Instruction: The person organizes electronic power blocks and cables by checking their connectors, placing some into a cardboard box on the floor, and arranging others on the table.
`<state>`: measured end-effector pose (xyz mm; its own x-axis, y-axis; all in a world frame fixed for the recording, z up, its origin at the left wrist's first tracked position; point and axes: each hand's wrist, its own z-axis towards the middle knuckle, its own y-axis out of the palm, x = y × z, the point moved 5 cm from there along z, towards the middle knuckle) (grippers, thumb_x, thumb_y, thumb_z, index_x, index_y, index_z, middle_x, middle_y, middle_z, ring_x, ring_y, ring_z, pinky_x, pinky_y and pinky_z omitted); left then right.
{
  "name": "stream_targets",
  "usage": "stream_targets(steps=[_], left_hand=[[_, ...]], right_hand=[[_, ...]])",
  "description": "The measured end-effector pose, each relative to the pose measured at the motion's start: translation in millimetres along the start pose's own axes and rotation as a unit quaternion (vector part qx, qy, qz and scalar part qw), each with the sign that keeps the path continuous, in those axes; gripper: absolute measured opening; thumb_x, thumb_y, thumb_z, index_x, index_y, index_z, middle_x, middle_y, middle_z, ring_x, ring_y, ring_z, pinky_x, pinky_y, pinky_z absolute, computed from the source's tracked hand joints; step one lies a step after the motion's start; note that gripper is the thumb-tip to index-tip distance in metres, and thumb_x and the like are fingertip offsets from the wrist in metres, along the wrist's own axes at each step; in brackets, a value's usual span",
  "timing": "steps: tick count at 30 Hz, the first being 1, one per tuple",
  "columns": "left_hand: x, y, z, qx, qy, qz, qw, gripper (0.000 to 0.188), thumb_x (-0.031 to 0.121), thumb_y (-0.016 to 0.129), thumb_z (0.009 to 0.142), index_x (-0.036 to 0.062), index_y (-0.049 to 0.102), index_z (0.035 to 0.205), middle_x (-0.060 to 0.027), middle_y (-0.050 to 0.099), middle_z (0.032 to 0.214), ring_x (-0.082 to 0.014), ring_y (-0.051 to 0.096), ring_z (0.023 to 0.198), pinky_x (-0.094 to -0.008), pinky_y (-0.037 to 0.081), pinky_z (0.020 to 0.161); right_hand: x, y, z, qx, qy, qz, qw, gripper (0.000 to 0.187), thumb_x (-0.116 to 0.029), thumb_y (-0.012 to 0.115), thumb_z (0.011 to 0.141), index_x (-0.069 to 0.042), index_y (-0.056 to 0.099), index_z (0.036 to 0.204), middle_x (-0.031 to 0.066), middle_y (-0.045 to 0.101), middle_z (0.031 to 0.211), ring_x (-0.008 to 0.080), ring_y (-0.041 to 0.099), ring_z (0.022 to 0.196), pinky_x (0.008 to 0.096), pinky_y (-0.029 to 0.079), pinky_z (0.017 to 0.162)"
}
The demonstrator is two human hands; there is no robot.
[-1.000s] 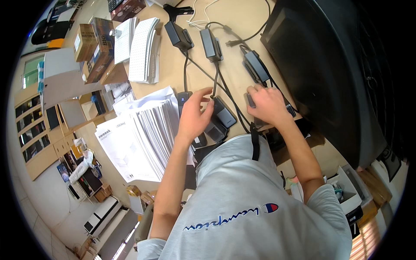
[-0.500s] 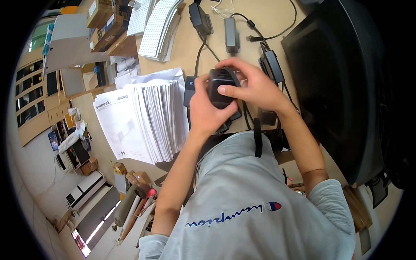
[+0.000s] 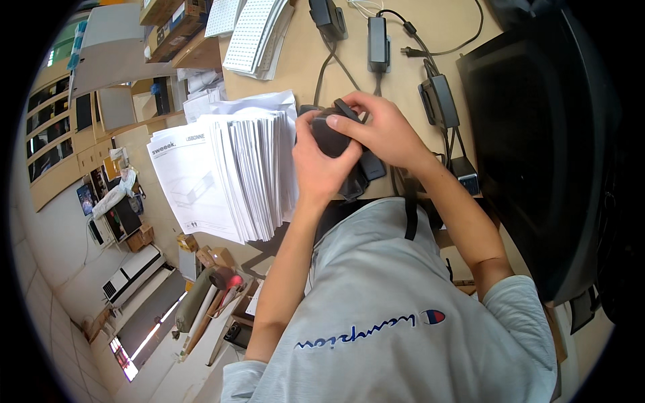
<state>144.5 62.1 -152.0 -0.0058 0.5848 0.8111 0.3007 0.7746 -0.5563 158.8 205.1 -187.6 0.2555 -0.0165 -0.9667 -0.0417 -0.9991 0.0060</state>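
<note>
Left grip (image 3: 317, 160) and right grip (image 3: 390, 131) together hold a black, seemingly boxy device (image 3: 329, 140).

"Where is there lettering to read?"

"On the white top sheet (image 3: 176, 191) of the paper stack (image 3: 259, 178): a bold dark word at its upper left, and a smaller word in capitals toward its upper right."

"Anything on the clothing?"

"The pale grey shirt (image 3: 383, 269) carries blue script lettering (image 3: 359, 336) across the chest, upside down from this view, with a red, white and blue oval emblem (image 3: 435, 316) at the right end."

"And the cardboard box (image 3: 176, 33) near the top?"

"Dark print on its side, too blurred to make out."

"Those printed sheets (image 3: 255, 40) nearby?"

"Rows of tiny marks, too small to read."
</note>
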Motion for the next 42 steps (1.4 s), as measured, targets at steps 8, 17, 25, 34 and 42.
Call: stream_targets(steps=[8, 17, 25, 34, 42], left_hand=[[-29.8, -20.9, 40.2, -0.046, -0.004, 0.079, 0.996, 0.058, 0.029, 0.084, 0.075, -0.0062, 0.055, 0.112, -0.0202, 0.072, 0.087, -0.0261, 0.072, 0.079, -0.0358, 0.056, 0.074], [-78.8, -25.4, 71.1, -0.065, -0.064, 0.203, 0.975, 0.062, 0.038, 0.082, 0.074, -0.0037, 0.053, 0.110, -0.0258, 0.072, 0.089, -0.0412, 0.072, 0.084, -0.0439, 0.056, 0.077], [-108.8, 1.6, 76.1, -0.053, -0.089, 0.293, 0.950, 0.055, 0.026, 0.076, 0.083, -0.0021, 0.046, 0.121, -0.0310, 0.062, 0.119, -0.0478, 0.063, 0.109, -0.0505, 0.052, 0.091], [-123.9, 0.3, 66.1, -0.042, -0.074, 0.255, 0.963, 0.081, 0.014, 0.072, 0.086, -0.0060, 0.027, 0.150, -0.0314, 0.047, 0.141, -0.0479, 0.051, 0.127, -0.0495, 0.043, 0.107], [-82.9, 7.4, 64.4, 0.023, 0.088, 0.240, 0.966, 0.077, 0.008, 0.066, 0.088, -0.0105, 0.026, 0.151, -0.0329, 0.043, 0.145, -0.0468, 0.045, 0.134, -0.0468, 0.035, 0.115]], right_hand=[[4.6, -23.1, 3.5, -0.076, 0.108, 0.030, 0.991, 0.055, -0.028, 0.070, 0.094, -0.007, 0.053, 0.142, 0.0072, 0.072, 0.088, 0.0045, 0.046, 0.045, 0.0216, 0.036, 0.040], [10.0, -32.9, 37.2, -0.109, -0.006, 0.480, 0.870, 0.049, -0.025, 0.037, 0.102, 0.001, 0.051, 0.141, 0.0172, 0.064, 0.131, 0.0192, 0.063, 0.114, 0.0261, 0.048, 0.079], [13.2, -8.4, 88.8, -0.009, -0.045, 0.432, 0.901, 0.041, -0.013, 0.047, 0.101, 0.001, 0.048, 0.140, 0.0200, 0.062, 0.135, 0.0251, 0.063, 0.121, 0.0343, 0.049, 0.088], [38.7, 7.6, 112.8, 0.077, 0.011, 0.260, 0.962, 0.036, -0.029, 0.040, 0.110, -0.001, 0.060, 0.121, 0.0114, 0.076, 0.092, 0.0119, 0.070, 0.078, 0.0255, 0.046, 0.065], [110.0, 35.9, 157.2, 0.176, 0.124, 0.265, 0.940, 0.035, -0.029, 0.043, 0.108, -0.004, 0.064, 0.096, 0.0030, 0.060, 0.078, 0.0126, 0.055, 0.067, 0.0278, 0.045, 0.063]])
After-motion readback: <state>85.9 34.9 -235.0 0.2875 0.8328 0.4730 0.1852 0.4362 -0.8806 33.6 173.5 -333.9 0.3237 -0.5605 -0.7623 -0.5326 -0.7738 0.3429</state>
